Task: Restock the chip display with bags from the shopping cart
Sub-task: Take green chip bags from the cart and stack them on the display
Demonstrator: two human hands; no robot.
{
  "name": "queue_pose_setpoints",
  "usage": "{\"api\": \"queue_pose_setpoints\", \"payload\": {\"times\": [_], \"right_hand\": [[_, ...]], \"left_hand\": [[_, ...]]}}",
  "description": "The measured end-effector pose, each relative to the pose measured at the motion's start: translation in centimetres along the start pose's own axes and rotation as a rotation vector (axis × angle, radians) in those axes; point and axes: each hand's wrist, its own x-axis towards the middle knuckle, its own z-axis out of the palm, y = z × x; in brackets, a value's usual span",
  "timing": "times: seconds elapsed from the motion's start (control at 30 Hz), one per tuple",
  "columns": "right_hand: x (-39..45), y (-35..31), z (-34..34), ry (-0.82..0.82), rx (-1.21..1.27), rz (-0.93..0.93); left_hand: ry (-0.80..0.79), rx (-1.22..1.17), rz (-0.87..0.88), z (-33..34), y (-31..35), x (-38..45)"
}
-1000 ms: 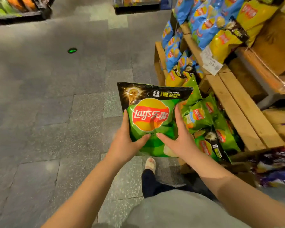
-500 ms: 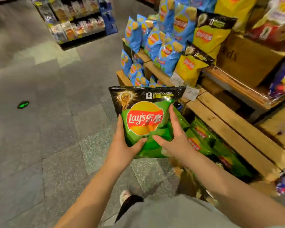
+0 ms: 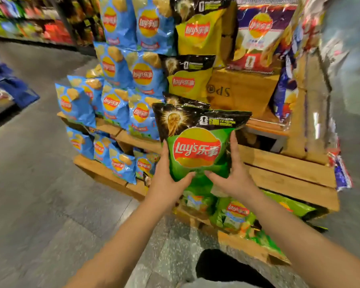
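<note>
At frame centre, left hand (image 3: 166,179) and right hand (image 3: 235,175) are clasping the puffy green foil chip bag (image 3: 197,146) by its lower corners, probably light, crushable, slippery.

The green Lay's chip bag (image 3: 197,150) sits between the left hand (image 3: 166,183) and right hand (image 3: 235,179), before the stepped wooden display (image 3: 289,171); blue chip bags (image 3: 116,104) stand left of it.

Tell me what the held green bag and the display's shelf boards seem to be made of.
Green bag: apparently thin glossy plastic film; it crinkles and glints, gripped by the left hand and right hand. Shelf boards: seemingly unfinished light wood, matte, with visible grain and plank seams.
</note>
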Motion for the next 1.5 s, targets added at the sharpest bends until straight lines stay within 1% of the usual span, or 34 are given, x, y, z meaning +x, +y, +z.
{"api": "queue_pose_setpoints", "payload": {"times": [0.13, 0.27, 0.33, 0.43, 0.57, 0.73, 0.8, 0.87, 0.97, 1.1, 1.17, 1.2, 1.3, 1.37, 1.43, 1.5], "right_hand": [[6.0, 1.0, -3.4, 0.164, -0.049, 0.021], [12.2, 3.5, -7.4, 0.247, -0.022, 0.054], [15.1, 4.9, -9.0, 0.265, -0.059, 0.050], [18.8, 6.8, -10.8, 0.319, -0.152, 0.019], [22.7, 8.6, -12.8, 0.356, -0.248, 0.074], [25.6, 10.7, -13.8, 0.400, -0.312, 0.173], [26.1, 11.4, -13.6, 0.435, -0.348, 0.171], [25.7, 12.2, -13.1, 0.483, -0.364, 0.164], [24.5, 12.8, -12.5, 0.551, -0.326, 0.186], [23.2, 13.8, -12.2, 0.632, -0.312, 0.130], [23.5, 13.7, -12.2, 0.625, -0.320, 0.179], [23.9, 13.4, -12.1, 0.590, -0.340, 0.226], [25.3, 13.4, -11.5, 0.411, -0.446, 0.334], [26.0, 13.4, -11.0, 0.339, -0.509, 0.366], [26.2, 13.7, -10.5, 0.351, -0.541, 0.370], [25.9, 13.9, -10.0, 0.429, -0.599, 0.333]], "left_hand": [[-0.101, 0.047, 0.122, 2.7, 2.2, 9.1], [-0.200, -0.017, 0.149, 6.3, 4.5, 17.5], [-0.219, -0.072, 0.151, 8.0, 5.4, 21.1], [-0.237, -0.084, 0.151, 10.5, 6.0, 25.4], [-0.240, -0.069, 0.176, 13.1, 5.9, 30.2], [-0.208, 0.009, 0.242, 15.3, 5.4, 33.8], [-0.209, 0.019, 0.286, 15.9, 4.5, 34.6], [-0.245, -0.016, 0.317, 16.2, 3.6, 34.8], [-0.339, -0.070, 0.346, 16.7, 2.7, 34.5], [-0.432, -0.070, 0.386, 17.1, 2.4, 34.6], [-0.427, -0.040, 0.407, 17.1, 2.0, 35.1], [-0.411, -0.021, 0.413, 17.0, 1.8, 35.4], [-0.346, 0.024, 0.404, 16.5, 1.0, 36.2], [-0.291, 0.053, 0.372, 16.2, 0.5, 35.9], [-0.218, 0.095, 0.391, 16.3, 0.2, 35.1], [-0.099, 0.164, 0.492, 16.5, -0.2, 34.2]]}}
